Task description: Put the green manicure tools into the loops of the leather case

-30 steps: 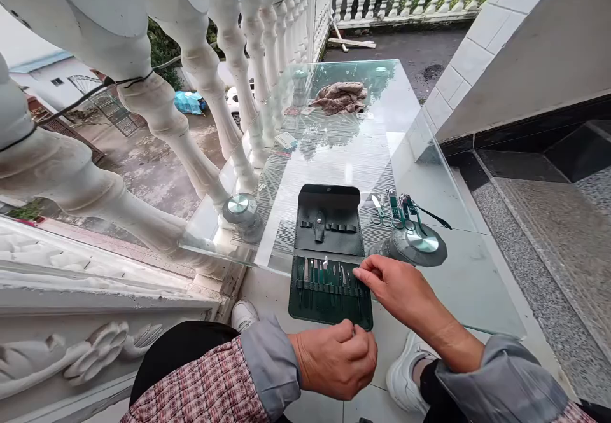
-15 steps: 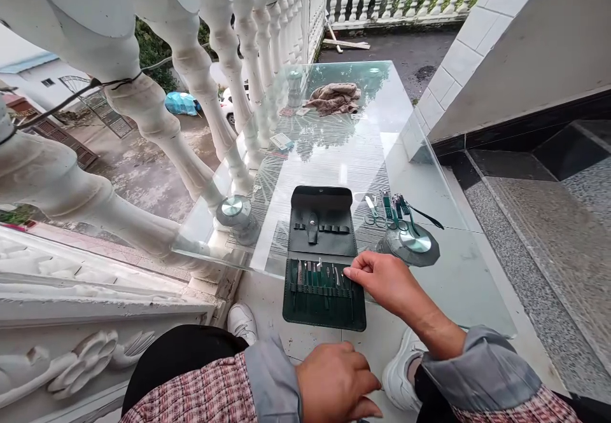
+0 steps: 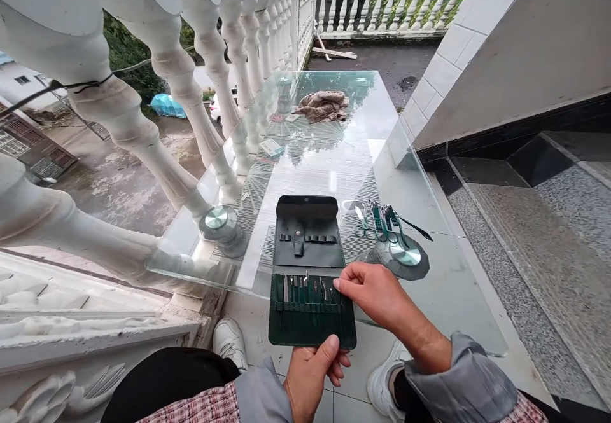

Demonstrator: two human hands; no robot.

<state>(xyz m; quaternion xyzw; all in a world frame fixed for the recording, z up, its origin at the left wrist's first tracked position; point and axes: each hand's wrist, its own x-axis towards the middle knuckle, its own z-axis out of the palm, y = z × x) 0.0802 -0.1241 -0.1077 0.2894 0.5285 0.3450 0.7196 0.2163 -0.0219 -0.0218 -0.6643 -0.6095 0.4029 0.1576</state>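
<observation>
A dark green manicure case point(image 3: 309, 249) lies unfolded at the near edge of the glass table, its lower flap reaching past that edge. Slim metal nail tools point(image 3: 305, 289) stand in a row in the loops of this flap; the loops on the upper flap hold nothing. My left hand point(image 3: 312, 372) grips the bottom edge of the case, thumb on top and fingers beneath. At the flap's right side, by the last tools, my right hand point(image 3: 370, 289) is closed in a pinch; what is between its fingertips is hidden. Small scissors point(image 3: 365, 229) and nail clippers point(image 3: 377, 214) lie to the right.
The glass table point(image 3: 305, 184) rests on round supports with metal discs point(image 3: 217, 217). A crumpled brown cloth point(image 3: 323, 106) and a small card or box point(image 3: 271, 148) lie farther back. White balusters point(image 3: 184, 92) line the left; stone steps point(image 3: 515, 219) are at right.
My left hand has come up from below and taken hold of the case's bottom edge. My right hand keeps its pinch at the right side. The view has shifted slightly.
</observation>
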